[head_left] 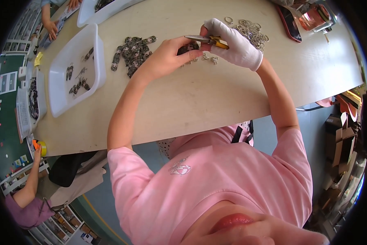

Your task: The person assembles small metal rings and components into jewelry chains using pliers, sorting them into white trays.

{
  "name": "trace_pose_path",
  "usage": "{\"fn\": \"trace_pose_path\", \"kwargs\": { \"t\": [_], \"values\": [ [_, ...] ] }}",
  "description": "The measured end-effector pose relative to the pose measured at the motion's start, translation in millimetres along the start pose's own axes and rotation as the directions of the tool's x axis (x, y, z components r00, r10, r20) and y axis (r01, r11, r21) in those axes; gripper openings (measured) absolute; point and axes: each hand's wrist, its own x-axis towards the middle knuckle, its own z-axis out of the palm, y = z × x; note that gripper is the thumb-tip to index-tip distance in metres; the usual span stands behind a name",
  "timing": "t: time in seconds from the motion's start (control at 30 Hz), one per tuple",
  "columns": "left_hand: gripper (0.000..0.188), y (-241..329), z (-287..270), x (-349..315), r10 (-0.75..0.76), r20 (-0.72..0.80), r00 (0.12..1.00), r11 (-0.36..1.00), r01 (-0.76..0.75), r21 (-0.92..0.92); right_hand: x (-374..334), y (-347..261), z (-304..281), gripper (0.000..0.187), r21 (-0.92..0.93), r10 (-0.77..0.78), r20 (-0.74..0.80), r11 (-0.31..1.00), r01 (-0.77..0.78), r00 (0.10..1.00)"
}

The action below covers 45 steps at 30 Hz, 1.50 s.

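Note:
My left hand [163,59] pinches a small dark, flower-patterned fabric piece [187,48] between thumb and fingers. In a white glove with bare fingertips, my right hand [236,45] grips pliers with yellow handles [220,43]. Their metal jaws point left, just above the fabric piece; whether they touch it I cannot tell. Left of my hands lies a pile of similar patterned pieces [132,54]. Small metal fittings [211,59] lie on the table below the pliers. Beyond my right hand is a heap of silver key rings [253,34].
A white plastic bin [98,71] with several patterned pieces stands on the left, another white bin [85,18] behind it. A phone [288,23] and a glass jar [314,19] lie far right. Other people's hands show at the left; one is beside a yellow tape roll [43,148].

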Motion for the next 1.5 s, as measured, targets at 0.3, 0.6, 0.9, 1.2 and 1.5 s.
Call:
{"fn": "trace_pose_path", "kwargs": {
  "t": [0.3, 0.6, 0.9, 1.2, 1.5],
  "values": [
    [0.023, 6.4, 0.9, 0.3, 0.158, -0.052, 0.986, 0.967, -0.144, 0.208, -1.3, 10.2, 3.1, 0.03, 0.276, 0.078, 0.033, 0.958, -0.084, 0.996],
    [0.017, 11.4, 4.0, 0.4, 0.25, -0.038, 0.967, 0.917, -0.224, 0.33, -1.6, -1.5, 0.3, 0.025, 0.338, 0.217, 0.09, 0.911, -0.234, 0.972],
    [0.017, 13.2, 10.3, 2.4, 0.256, -0.11, 0.96, 0.909, -0.2, 0.366, -3.3, -1.0, -0.3, 0.022, 0.212, 0.151, -0.034, 0.967, -0.141, 0.988],
    [0.015, 8.5, 10.7, 3.5, 0.433, -0.089, 0.897, 0.78, -0.323, 0.536, -5.7, 0.8, -1.7, 0.022, 0.24, 0.124, -0.02, 0.964, -0.116, 0.992],
    [0.012, -4.8, 11.8, 10.4, 0.547, -0.204, 0.812, 0.682, -0.291, 0.671, -0.4, 62.7, -34.2, 0.021, -0.606, 0.055, -0.469, 0.706, -0.367, 0.881]
  ]
}}
